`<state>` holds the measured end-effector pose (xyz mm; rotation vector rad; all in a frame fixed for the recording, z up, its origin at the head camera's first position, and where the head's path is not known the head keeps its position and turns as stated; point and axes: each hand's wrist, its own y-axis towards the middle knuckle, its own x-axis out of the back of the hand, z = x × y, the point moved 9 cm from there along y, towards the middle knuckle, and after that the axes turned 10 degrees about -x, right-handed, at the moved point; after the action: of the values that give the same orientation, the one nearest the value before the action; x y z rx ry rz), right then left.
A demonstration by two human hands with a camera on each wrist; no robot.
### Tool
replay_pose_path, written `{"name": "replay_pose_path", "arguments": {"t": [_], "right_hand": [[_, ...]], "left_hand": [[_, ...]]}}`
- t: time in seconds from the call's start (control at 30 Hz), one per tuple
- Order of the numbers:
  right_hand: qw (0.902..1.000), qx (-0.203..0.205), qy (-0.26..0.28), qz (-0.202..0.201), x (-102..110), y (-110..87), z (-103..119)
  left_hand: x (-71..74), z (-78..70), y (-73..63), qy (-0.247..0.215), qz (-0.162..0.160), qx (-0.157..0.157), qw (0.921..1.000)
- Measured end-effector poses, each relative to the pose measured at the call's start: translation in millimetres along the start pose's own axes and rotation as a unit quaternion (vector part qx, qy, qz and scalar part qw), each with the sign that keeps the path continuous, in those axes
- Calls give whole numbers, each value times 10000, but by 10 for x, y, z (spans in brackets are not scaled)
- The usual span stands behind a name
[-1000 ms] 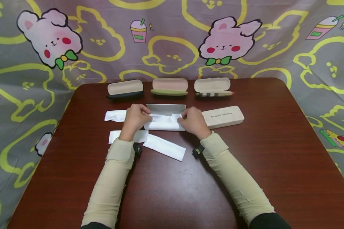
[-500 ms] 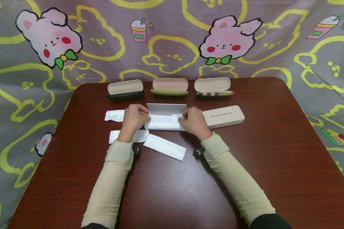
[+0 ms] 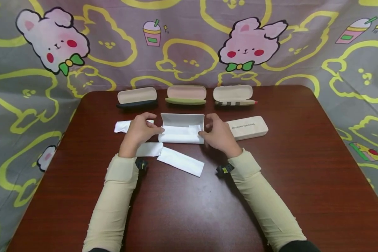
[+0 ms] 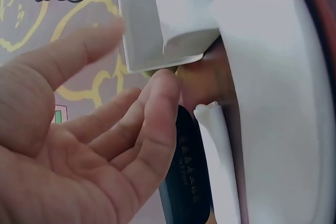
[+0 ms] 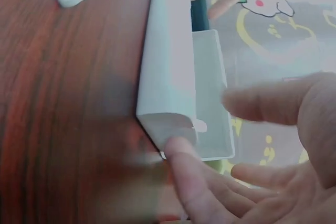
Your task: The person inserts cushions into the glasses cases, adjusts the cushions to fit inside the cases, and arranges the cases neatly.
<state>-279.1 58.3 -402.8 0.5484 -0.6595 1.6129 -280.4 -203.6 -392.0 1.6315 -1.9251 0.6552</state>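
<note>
A white glasses case [image 3: 181,139] stands with its lid raised in the middle of the table. Inside it lies a white cloth [image 3: 177,130], its right end standing up a little. At the case's left end is my left hand [image 3: 140,130], thumb and fingers spread apart, holding nothing. My right hand [image 3: 221,134] is spread loosely at the other end, a fingertip at or very near the case's end wall [image 5: 167,124]; contact is hard to tell. In the left wrist view the fingers pass close by the lid's corner [image 4: 131,61].
Several folded white cloths [image 3: 181,161] lie left of and in front of the case. A closed cream case with lettering [image 3: 250,127] lies to the right. Behind stand three opened glasses cases: dark [image 3: 137,96], green [image 3: 186,94] and checked [image 3: 233,95]. A patterned curtain [image 3: 192,45] hangs beyond.
Both hands have loosened from the cloth and drawn outward, left hand to the left, right hand to the right. The cloth lies flatter in the case.
</note>
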Motion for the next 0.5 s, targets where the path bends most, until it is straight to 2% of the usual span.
{"name": "replay_pose_path", "arguments": {"t": [0.13,0.23,0.3,0.5], "right_hand": [[9986,-150,-58,502,-60,-9,-11],[9976,-172,-42,666,-102,4,-26],[9976,-137,-21,679,-120,14,-34],[9982,29,60,598,-128,7,-13]], "left_hand": [[-92,43,15,-256,456,151,9985],[-163,53,31,-303,690,150,9970],[-188,62,39,-270,727,145,9969],[-176,68,40,-196,537,155,9982]]}}
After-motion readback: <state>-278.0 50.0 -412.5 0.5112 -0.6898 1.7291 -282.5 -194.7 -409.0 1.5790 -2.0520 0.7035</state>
